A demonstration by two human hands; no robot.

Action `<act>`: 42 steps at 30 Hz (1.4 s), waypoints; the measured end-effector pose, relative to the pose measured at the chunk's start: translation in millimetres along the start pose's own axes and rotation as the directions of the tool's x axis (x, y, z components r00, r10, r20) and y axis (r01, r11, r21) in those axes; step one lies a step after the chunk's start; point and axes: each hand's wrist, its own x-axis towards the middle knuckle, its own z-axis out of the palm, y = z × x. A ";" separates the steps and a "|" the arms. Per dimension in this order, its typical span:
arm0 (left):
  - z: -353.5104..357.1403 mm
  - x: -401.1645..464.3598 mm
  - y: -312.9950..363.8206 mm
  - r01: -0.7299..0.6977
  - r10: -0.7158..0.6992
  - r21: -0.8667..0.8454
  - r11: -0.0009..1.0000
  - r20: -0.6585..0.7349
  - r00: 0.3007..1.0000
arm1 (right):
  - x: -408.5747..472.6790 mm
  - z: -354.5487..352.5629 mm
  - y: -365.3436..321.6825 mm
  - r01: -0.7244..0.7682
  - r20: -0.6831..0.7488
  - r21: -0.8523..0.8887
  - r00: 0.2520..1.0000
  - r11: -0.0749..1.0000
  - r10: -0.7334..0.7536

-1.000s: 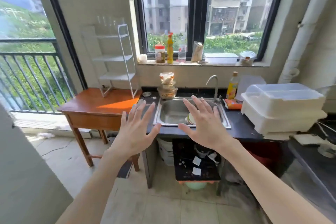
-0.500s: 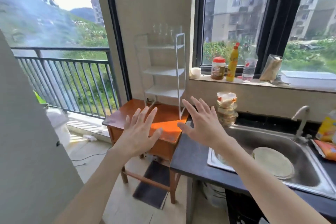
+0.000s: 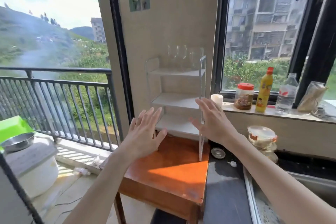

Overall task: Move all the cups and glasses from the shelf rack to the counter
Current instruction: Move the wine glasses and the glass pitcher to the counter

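Clear stemmed glasses (image 3: pixel 183 56), several in a row and hard to count against the pale wall, are standing on the top tier of the white three-tier metal shelf rack (image 3: pixel 177 96), above and beyond both hands. Left hand (image 3: pixel 145 132) and right hand (image 3: pixel 211 120) are reaching forward with fingers spread and palms open, gripping nothing; the rack's lower tiers are lying between and just behind them, and its white front post is passing in front of the right hand. Beneath the hands, the rack is sitting on an orange-brown wooden tabletop (image 3: pixel 169 174). To the right of the right hand, the dark stone counter (image 3: pixel 225 187) is adjoining that tabletop, carrying a small round metal lid (image 3: pixel 218 152) and a stack of clear lidded containers (image 3: pixel 262 142).

Step in hand, as judged: the approach, with no glass yet taken. Next move, as judged, is calling for both hands to rise well above their present level to the top tier, close around the bowls or stems of the glasses, lift them clear of the rack's side rail, and carry them rightward to a free stretch of counter.
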 end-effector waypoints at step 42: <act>35.9 478.3 -45.2 -0.101 0.037 -0.891 0.442 -0.094 0.995 | 395.9 75.6 70.3 -0.324 -0.176 0.750 0.743 0.577 0.646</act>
